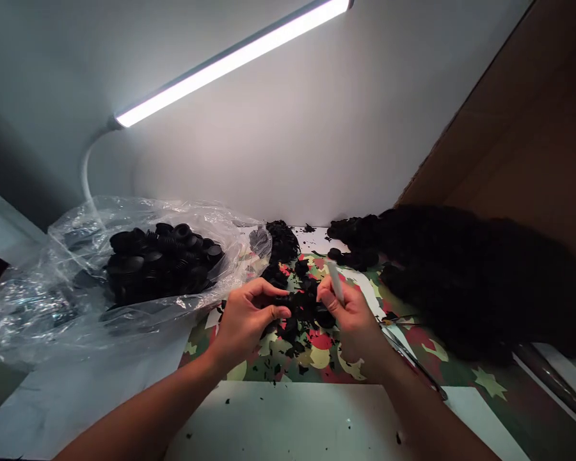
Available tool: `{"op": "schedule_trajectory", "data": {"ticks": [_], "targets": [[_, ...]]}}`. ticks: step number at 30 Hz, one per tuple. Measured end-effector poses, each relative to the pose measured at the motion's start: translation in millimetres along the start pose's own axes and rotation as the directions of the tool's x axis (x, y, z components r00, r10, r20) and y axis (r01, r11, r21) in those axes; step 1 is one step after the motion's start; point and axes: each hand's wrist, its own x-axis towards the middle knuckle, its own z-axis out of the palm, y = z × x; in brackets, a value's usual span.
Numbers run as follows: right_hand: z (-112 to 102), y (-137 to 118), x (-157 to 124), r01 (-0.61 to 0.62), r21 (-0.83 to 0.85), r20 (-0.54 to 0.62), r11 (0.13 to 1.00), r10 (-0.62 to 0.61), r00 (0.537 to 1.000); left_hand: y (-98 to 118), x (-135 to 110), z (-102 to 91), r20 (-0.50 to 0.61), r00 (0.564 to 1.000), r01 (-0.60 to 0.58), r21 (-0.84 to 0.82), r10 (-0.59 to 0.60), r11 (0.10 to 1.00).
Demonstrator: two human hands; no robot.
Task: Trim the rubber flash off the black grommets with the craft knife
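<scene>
My left hand (249, 314) pinches a small black part (283, 299) between thumb and fingertips; it looks like rubber, and its shape is partly hidden. My right hand (352, 314) is closed around a slim pale grey stick-like tool (335, 280), its upper end poking out above the thumb. Whatever is at the tool's other end is hidden by the fingers. Both hands are a short way apart, above a scatter of black scraps (288, 330) on a colourful patterned sheet (321, 358).
A clear plastic bag (29, 314) at left holds many black ribbed rubber parts (144, 266). At right a large dark heap (461, 282) lies against cardboard (523, 128). A slim metal tool (415, 362) lies beside my right forearm. A lit bar lamp (235, 64) hangs above.
</scene>
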Motion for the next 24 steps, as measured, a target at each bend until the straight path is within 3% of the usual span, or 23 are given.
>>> {"op": "schedule_trajectory", "data": {"ticks": [4, 10, 13, 19, 24], "targets": [[-0.8, 3.4, 3.1, -0.07, -0.163, 0.019, 0.984, 0.075, 0.997, 1.0, -2.3, 2.3, 0.023, 0.999, 0.036, -0.053, -0.035, 0.998], [10.5, -6.6, -4.1, -0.118, 0.007, -0.009, 0.993, 0.118, 0.993, -3.6, 0.3, -0.2, 0.095, 0.99, 0.115, -0.144, -0.102, 0.983], [13.5, -12.6, -6.4, -0.085, 0.041, -0.063, 0.996, 0.088, 0.994, -8.3, 0.9, -1.3, 0.155, 0.977, 0.181, -0.225, -0.149, 0.957], [15.4, -12.9, -6.3, -0.057, 0.077, -0.116, 0.995, 0.066, 0.991, -3.6, 0.3, 4.2, 0.298, 0.92, 0.37, -0.452, -0.253, 0.812], [15.1, -9.2, -5.9, -0.058, 0.173, -0.102, 0.983, 0.077, 0.992, -3.2, 1.0, 6.3, 0.323, 0.904, 0.416, -0.513, -0.28, 0.751]]}}
